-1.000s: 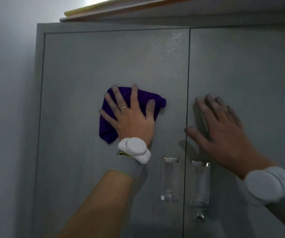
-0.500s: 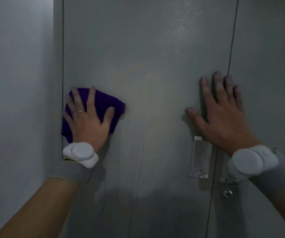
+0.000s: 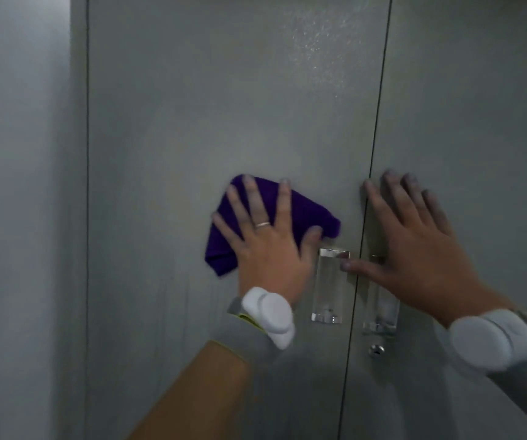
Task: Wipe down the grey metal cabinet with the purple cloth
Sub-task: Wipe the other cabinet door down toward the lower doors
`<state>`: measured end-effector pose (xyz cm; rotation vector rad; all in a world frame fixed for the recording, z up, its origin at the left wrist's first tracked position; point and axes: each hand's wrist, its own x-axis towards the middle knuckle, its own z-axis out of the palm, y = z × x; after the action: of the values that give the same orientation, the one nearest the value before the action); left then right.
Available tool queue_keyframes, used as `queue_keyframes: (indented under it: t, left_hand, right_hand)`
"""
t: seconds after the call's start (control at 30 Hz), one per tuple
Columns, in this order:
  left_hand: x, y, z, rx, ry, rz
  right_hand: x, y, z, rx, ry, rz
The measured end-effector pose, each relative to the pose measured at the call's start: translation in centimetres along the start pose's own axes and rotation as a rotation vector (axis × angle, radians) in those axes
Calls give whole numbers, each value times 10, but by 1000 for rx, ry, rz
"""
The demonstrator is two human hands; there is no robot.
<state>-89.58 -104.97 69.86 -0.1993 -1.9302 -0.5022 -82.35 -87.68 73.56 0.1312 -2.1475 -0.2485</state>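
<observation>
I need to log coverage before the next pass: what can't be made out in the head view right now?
- Cabinet top, bottom and right side: cut off by the frame edges.
- Purple cloth middle: hidden under the left hand.
- Right door handle upper part: covered by the right hand.
- Keyhole: too small and blurred to read.
- Wiped versus unwiped areas: indistinguishable in dim light.

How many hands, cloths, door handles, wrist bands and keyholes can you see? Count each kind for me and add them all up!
Hands: 2, the left hand and the right hand
Purple cloth: 1
Clear door handles: 2, left handle and right handle
White wrist bands: 2, left and right
Keyhole: 1
Total: 8
</observation>
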Motion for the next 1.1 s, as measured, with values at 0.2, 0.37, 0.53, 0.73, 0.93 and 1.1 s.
queue_keyframes:
  t: [0.2,0.37,0.53,0.73,0.93,1.1]
  left_hand:
    - [-14,14,10,19,35,114]
    - [-11,-17,2,19,17,144]
    - [-8,-116,-16,80,-44,77]
    - [-14,-191,-30,25,-70,-63]
    - [-26,-159,-17,-22,-22,-87]
    - [-58,-72,9,11,-25,-37]
  right_hand:
    - [-3,-8,0,9,-26,10]
    - [3,-36,4,56,13,-6]
    - [4,-59,17,68,45,5]
    - [-5,-58,24,37,87,23]
    - [-26,-40,28,160,132,65]
    - [-45,-22,30,110,52,34]
